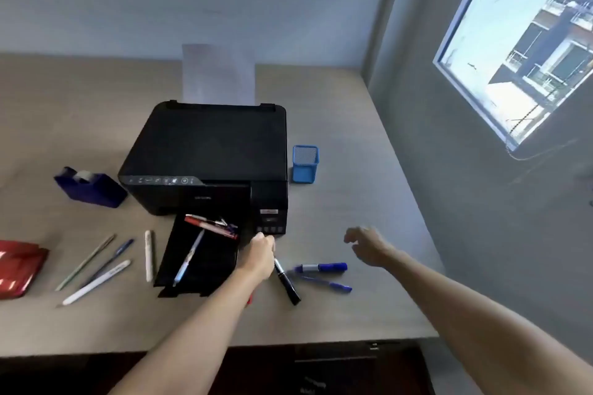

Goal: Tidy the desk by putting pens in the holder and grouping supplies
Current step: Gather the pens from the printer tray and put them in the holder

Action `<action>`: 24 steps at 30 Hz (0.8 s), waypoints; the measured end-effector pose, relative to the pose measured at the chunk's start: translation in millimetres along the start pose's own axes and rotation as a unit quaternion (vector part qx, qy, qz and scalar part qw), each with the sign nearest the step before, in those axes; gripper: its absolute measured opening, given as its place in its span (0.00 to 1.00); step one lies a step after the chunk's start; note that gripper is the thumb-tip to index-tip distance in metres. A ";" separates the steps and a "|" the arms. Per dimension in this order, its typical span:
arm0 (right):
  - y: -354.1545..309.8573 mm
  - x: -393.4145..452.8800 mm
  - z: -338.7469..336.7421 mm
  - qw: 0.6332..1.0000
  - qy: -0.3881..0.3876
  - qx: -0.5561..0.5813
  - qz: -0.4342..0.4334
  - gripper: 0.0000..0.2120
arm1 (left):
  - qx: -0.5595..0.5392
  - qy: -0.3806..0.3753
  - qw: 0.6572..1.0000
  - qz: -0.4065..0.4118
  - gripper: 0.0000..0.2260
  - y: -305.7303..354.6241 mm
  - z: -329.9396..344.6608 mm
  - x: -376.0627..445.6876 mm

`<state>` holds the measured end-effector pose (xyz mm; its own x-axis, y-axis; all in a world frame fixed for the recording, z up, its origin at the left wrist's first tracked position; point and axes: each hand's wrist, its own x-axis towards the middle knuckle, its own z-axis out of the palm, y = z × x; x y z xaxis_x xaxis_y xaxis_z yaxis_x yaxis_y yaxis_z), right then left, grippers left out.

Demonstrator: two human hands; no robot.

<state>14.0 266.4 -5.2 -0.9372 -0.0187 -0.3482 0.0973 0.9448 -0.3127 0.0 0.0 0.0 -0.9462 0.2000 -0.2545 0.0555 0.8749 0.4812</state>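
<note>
On the desk (337,208), in front of the printer (208,154), the left hand (260,255) is closed around a black marker (287,284). Right hand (365,245) hovers empty, fingers loosely spread. Blue pen holder (305,164) stands upright just right of the printer, apart from both hands.

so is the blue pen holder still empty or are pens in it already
Looks empty: the blue mesh holder stands upright beside the printer, nothing sticking above its rim; its bottom is hidden.

A black printer (208,154) with paper (218,74) upright behind it sits mid-desk (346,125) near the back edge; a window (519,42) fills the right wall.
</note>
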 end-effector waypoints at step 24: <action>-13.4 4.9 70.4 0.991 -0.092 0.032 -0.093 0.07 | -0.135 -0.007 0.968 -0.210 0.18 16.9 79.1 5.3</action>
<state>31.6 230.7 -64.9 -0.8646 -0.2552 -0.4328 -0.0448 0.8971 -0.4395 21.1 50.8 -59.6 -0.8630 -0.1408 -0.4853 -0.4202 0.7333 0.5345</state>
